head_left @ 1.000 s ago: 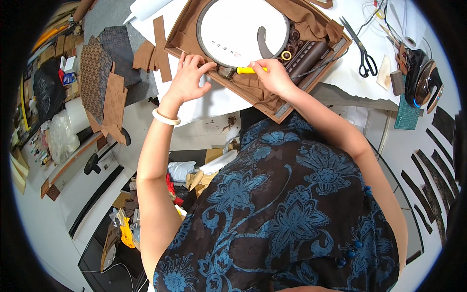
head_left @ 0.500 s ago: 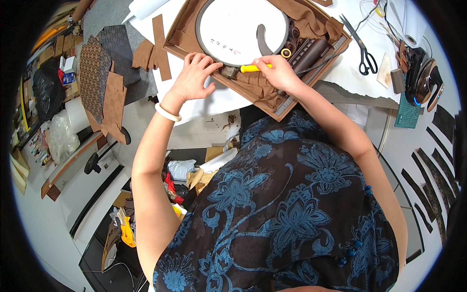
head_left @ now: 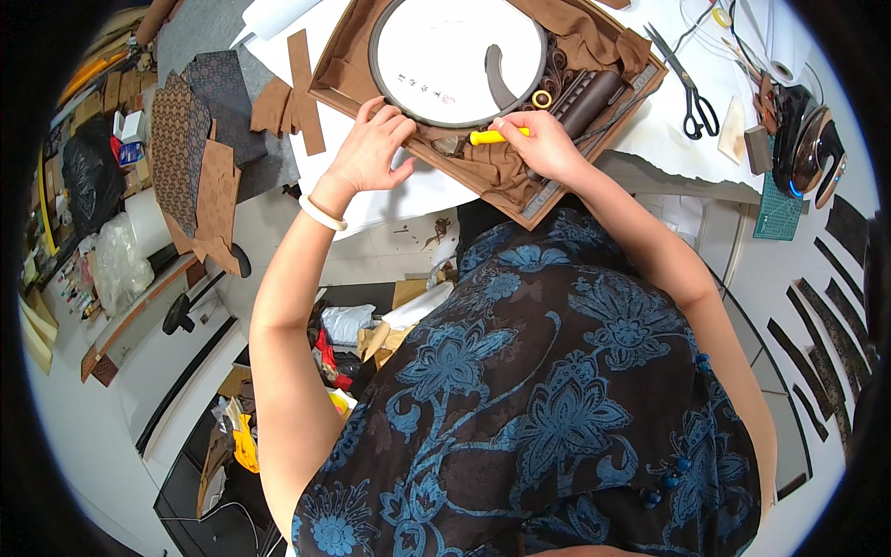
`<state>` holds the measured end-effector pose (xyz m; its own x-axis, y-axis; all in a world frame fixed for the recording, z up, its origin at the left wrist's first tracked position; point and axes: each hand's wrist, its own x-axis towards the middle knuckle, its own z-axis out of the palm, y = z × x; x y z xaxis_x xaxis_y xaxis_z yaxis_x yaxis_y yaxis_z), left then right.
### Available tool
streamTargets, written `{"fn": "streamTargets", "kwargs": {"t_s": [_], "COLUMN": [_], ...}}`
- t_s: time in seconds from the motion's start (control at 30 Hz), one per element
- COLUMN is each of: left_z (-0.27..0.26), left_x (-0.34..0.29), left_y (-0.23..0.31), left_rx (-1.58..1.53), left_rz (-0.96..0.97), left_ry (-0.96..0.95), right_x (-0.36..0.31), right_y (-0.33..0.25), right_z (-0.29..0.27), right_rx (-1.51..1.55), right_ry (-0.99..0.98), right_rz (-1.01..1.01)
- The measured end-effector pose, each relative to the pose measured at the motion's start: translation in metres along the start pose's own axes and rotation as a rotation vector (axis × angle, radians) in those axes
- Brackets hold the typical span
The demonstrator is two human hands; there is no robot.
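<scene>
My right hand (head_left: 548,147) grips a yellow-handled tool (head_left: 499,136), pointing left over the near side of a shallow brown box (head_left: 497,206). The tool's working end is hard to make out near a small brownish, glossy patch by the box's near wall. My left hand (head_left: 369,148) rests with bent fingers over the box's near left rim, its thumb held apart. Brown cloth (head_left: 497,170) lies crumpled inside. A round white panel (head_left: 455,65) with a dark rim, small brush marks and a dark crescent sits in the box, beside a dark brown cylinder (head_left: 590,100).
Black-handled scissors (head_left: 691,102) lie right of the box, with an iron (head_left: 807,158) and a green cutting mat (head_left: 776,212) farther right. Brown strips (head_left: 304,93) and patterned sheets (head_left: 209,111) lie left. Bags and scraps (head_left: 371,334) are below the table.
My right hand and the yellow-handled tool have shifted slightly right and down. My left fingers have drawn back a little toward the rim. The box appears slightly higher in view.
</scene>
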<state>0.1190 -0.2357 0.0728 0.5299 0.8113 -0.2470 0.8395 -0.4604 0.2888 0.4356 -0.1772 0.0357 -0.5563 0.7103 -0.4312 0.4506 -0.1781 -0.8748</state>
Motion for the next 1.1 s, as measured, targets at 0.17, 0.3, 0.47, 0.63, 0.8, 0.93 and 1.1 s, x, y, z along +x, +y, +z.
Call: {"fn": "streamTargets", "kwargs": {"t_s": [0.17, 0.3, 0.47, 0.63, 0.8, 0.93, 1.1], "left_z": [-0.001, -0.006, -0.005, -0.009, -0.003, -0.004, -0.001], "left_x": [-0.004, -0.005, -0.006, -0.004, -0.005, -0.008, -0.01], "left_y": [-0.005, -0.008, -0.012, -0.01, -0.01, -0.012, -0.012], "left_rx": [0.167, 0.124, 0.068, -0.011, 0.058, 0.075, 0.043], "left_rz": [-0.095, -0.089, -0.03, -0.103, -0.086, -0.082, -0.092], "left_ry": [0.049, 0.016, 0.092, -0.027, 0.069, 0.06, 0.039], "right_x": [-0.002, 0.0, -0.002, -0.005, -0.007, -0.011, -0.015], "right_y": [0.006, 0.01, 0.01, 0.005, 0.011, 0.001, -0.006], "right_z": [-0.001, 0.002, 0.0, -0.003, 0.002, -0.001, 0.001], "right_rx": [0.025, 0.036, 0.029, 0.01, 0.028, 0.001, -0.067], "right_ry": [-0.005, 0.003, -0.015, -0.028, 0.085, 0.063, 0.102], "right_rz": [0.007, -0.028, 0.011, 0.029, -0.097, -0.05, -0.168]}}
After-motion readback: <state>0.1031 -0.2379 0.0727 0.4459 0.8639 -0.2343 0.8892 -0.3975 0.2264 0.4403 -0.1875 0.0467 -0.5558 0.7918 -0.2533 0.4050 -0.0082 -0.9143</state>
